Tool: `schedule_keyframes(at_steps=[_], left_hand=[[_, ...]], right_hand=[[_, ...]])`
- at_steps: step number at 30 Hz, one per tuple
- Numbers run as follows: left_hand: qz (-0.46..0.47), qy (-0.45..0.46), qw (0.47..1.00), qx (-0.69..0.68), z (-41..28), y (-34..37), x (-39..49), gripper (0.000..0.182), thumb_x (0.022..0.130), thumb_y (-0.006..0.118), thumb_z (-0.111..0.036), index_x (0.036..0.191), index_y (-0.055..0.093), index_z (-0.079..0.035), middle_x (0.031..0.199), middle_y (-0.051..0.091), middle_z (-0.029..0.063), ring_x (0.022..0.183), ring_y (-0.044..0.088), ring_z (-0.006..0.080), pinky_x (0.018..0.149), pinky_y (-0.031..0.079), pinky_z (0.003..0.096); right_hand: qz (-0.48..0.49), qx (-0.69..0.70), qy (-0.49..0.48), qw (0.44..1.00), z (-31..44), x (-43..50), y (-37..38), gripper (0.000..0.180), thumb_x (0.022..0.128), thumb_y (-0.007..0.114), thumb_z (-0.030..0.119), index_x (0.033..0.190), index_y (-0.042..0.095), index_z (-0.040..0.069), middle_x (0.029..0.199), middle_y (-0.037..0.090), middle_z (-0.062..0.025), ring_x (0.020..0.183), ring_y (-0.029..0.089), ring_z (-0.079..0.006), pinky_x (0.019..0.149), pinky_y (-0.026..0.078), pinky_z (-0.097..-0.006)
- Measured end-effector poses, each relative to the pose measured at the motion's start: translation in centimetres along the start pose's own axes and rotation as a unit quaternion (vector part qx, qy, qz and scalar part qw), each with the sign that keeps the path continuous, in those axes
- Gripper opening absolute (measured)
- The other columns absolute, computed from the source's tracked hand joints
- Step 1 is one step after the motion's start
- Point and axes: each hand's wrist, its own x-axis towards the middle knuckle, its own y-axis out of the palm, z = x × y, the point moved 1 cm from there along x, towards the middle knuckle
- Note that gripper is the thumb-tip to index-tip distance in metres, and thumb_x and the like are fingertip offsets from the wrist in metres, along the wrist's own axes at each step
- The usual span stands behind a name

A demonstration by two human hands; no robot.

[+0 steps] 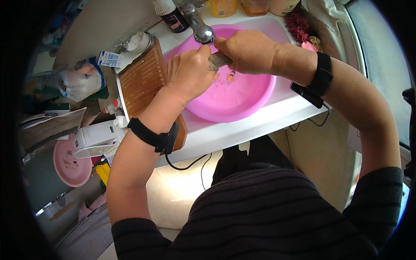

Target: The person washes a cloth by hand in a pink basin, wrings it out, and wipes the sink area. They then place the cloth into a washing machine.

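Both hands grip one bunched grey-brown cloth (219, 60), its short middle stretch showing between the fists. My left hand (191, 70) is closed around the cloth's left end, and my right hand (247, 53) around its right end. The hands are above a pink plastic basin (234, 112) with cartoon bees printed on its bottom. Some liquid appears to lie in the basin, which stands in the white sink (208, 136). Just behind the fists is the chrome faucet (202, 31). The cloth's parts inside the fists are hidden.
A ribbed wooden washboard (141, 81) lies left of the basin. Behind stand a dark bottle (175, 21), an orange container (223, 7) and other containers. A glass bowl (138, 41) holds white matter at the upper left. Cables from my wrist bands hang by the sink's front edge.
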Motion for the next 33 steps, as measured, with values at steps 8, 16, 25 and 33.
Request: schedule_keyframes(at_steps=[8, 16, 25, 33], left_hand=[[0.011, -0.197, 0.845, -0.496, -2.0, 2.5, -2.0, 0.021, 0.081, 0.072, -0.014, 0.089, 0.062, 0.002, 0.076, 0.070, 0.0124, 0.073, 0.067, 0.0228, 0.065, 0.051, 0.0346], [0.088, -0.337, 0.628, -0.696, -3.4, 0.8, -2.2, 0.011, 0.082, 0.069, -0.006, 0.086, 0.060, -0.001, 0.058, 0.045, -0.0039, 0.042, 0.031, 0.0034, 0.040, 0.024, 0.0227], [0.056, -0.348, 0.536, -0.767, -5.4, 0.6, -2.4, 0.021, 0.091, 0.061, -0.012, 0.074, 0.050, -0.010, 0.053, 0.034, -0.0070, 0.038, 0.025, 0.0043, 0.039, 0.021, 0.0234], [0.090, -0.345, 0.600, -0.716, -3.5, 4.4, -3.6, 0.026, 0.081, 0.073, -0.013, 0.095, 0.054, -0.004, 0.068, 0.050, -0.0022, 0.048, 0.038, 0.0053, 0.045, 0.031, 0.0226]], right_hand=[[-0.126, -0.138, -0.131, 0.974, -1.6, 1.3, 1.7, 0.017, 0.084, 0.058, 0.018, 0.096, 0.053, 0.007, 0.064, 0.064, -0.0106, 0.061, 0.066, -0.0313, 0.053, 0.051, -0.0439], [-0.242, -0.105, -0.192, 0.945, -2.7, 2.9, 2.7, 0.017, 0.082, 0.060, 0.020, 0.091, 0.050, 0.009, 0.057, 0.060, -0.0098, 0.053, 0.064, -0.0316, 0.045, 0.049, -0.0427], [-0.311, -0.054, -0.186, 0.931, -2.7, 2.8, 3.4, 0.018, 0.080, 0.059, 0.020, 0.093, 0.050, 0.011, 0.064, 0.063, -0.0079, 0.054, 0.064, -0.0315, 0.044, 0.048, -0.0430], [-0.131, -0.043, -0.026, 0.990, -3.0, 1.4, 6.8, 0.026, 0.079, 0.065, 0.019, 0.102, 0.055, 0.011, 0.077, 0.068, -0.0084, 0.068, 0.067, -0.0313, 0.054, 0.050, -0.0434]])
